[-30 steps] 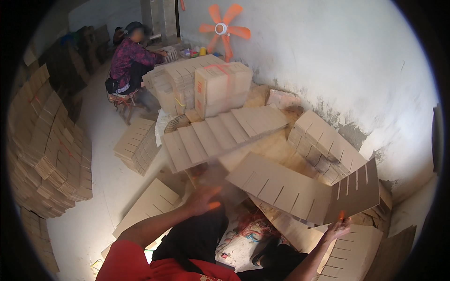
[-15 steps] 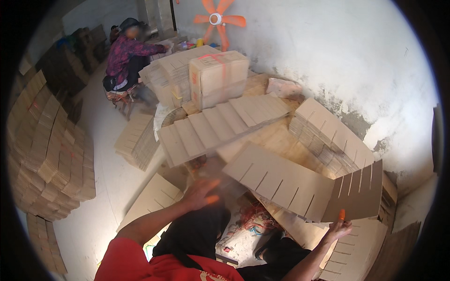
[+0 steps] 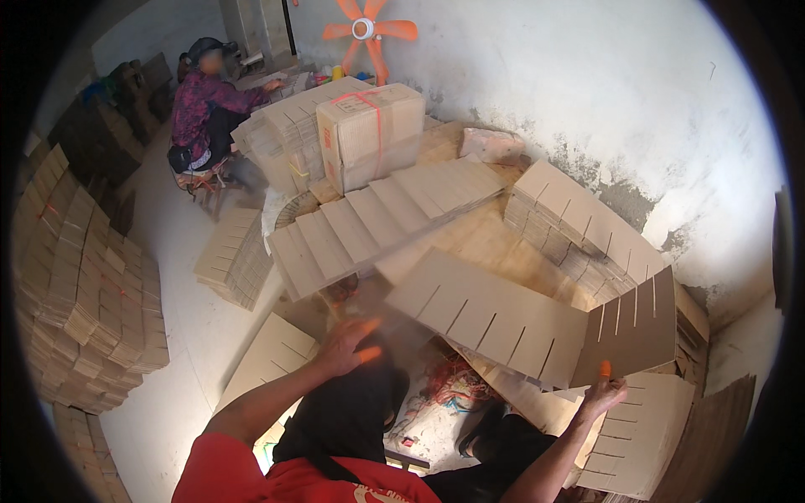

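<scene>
- At 6 o'clock, nearest the camera, the person's red shirt (image 3: 277, 478) fills the lower edge, with dark trousers over the knees just above it.
- The right hand (image 3: 602, 396), at 4 o'clock, has its orange-tipped fingers (image 3: 605, 369) against the lower edge of the slotted cardboard divider (image 3: 537, 327); whether they pinch it or only prop it, I cannot tell.
- That divider is 2 slotted strips joined at an angle, a pale long one running toward 10 o'clock and a darker one standing up at 3 o'clock.
- The left hand (image 3: 345, 345), just left of centre, is spread open and blurred, holding nothing, just beside the divider's near left end.
- A flat slotted sheet (image 3: 272, 356) lies on the floor at 8 o'clock of the left hand.
- Toward 12 o'clock, a fanned row of cardboard strips (image 3: 377, 220) lies across the pile, with a taped carton (image 3: 369, 134) behind it.
- At 2 o'clock, a stack of slotted pieces (image 3: 579, 226) leans by the white wall.
- At 9 o'clock, tall cardboard stacks (image 3: 84, 285) stand.
- Farthest, at 11 o'clock, another person (image 3: 205, 105) sits working, and an orange fan (image 3: 365, 29) hangs at 12.
</scene>
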A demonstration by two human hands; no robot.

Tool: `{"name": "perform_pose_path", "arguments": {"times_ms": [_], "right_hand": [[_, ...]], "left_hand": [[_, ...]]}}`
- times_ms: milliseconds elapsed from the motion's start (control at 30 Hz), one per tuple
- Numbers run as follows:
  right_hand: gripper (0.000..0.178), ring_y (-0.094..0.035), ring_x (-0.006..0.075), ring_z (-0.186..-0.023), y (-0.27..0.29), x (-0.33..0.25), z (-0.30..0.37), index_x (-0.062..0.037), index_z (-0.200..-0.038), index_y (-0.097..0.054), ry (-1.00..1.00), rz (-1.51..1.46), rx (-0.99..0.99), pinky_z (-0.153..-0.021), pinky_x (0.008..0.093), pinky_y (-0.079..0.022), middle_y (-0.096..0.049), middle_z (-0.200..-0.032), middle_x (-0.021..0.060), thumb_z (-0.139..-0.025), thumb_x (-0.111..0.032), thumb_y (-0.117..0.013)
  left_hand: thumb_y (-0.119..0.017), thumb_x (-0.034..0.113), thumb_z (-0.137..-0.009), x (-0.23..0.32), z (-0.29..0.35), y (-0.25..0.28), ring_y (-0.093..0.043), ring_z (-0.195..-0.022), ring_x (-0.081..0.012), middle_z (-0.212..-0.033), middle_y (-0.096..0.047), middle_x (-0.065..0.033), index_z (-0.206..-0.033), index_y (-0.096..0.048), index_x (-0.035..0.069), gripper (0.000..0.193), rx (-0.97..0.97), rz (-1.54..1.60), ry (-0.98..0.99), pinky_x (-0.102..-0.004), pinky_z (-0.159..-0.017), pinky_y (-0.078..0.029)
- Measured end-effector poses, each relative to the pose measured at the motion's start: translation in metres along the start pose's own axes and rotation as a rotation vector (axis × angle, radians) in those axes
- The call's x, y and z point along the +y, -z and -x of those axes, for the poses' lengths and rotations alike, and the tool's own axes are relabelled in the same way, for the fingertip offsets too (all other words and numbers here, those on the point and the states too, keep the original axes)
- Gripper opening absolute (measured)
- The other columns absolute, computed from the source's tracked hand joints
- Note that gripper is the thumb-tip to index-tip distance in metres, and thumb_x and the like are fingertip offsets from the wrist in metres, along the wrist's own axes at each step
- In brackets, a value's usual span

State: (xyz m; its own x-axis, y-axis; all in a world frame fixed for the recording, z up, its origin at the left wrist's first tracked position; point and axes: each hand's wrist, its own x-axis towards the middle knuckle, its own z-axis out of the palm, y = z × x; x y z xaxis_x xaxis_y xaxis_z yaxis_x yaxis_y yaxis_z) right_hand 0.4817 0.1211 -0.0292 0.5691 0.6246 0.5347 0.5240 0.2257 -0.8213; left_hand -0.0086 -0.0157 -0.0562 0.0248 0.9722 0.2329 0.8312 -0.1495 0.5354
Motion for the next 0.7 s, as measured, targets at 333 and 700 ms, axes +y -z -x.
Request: {"name": "perform_pose_path", "arguments": {"times_ms": [333,700], "right_hand": [[0.037,-0.034,0.0089,-0.034,-0.001,0.019,-0.003,-0.0018,-0.062,-0.058,0.0,0.016,-0.003,-0.032,0.0302,-0.026,-0.04,-0.044,0.0,-0.081,-0.029,-0.075],[0.035,-0.033,0.0097,-0.032,0.003,0.021,-0.006,-0.0006,-0.063,-0.06,-0.042,0.019,0.027,-0.031,0.0307,-0.026,-0.042,-0.044,0.0012,-0.08,-0.027,-0.077]], "left_hand": [[-0.066,0.036,-0.086,-0.013,0.003,-0.009,-0.055,-0.114,-0.0258,-0.126,-0.057,-0.0132,-0.133,-0.05,0.006,0.058,0.06,0.237,0.166,-0.0399,-0.099,-0.041],[-0.046,0.038,-0.097,-0.081,-0.008,0.076,-0.057,-0.107,-0.0204,-0.117,-0.057,-0.008,-0.138,-0.04,0.008,0.051,0.887,1.015,0.566,-0.036,-0.096,-0.044]]}}
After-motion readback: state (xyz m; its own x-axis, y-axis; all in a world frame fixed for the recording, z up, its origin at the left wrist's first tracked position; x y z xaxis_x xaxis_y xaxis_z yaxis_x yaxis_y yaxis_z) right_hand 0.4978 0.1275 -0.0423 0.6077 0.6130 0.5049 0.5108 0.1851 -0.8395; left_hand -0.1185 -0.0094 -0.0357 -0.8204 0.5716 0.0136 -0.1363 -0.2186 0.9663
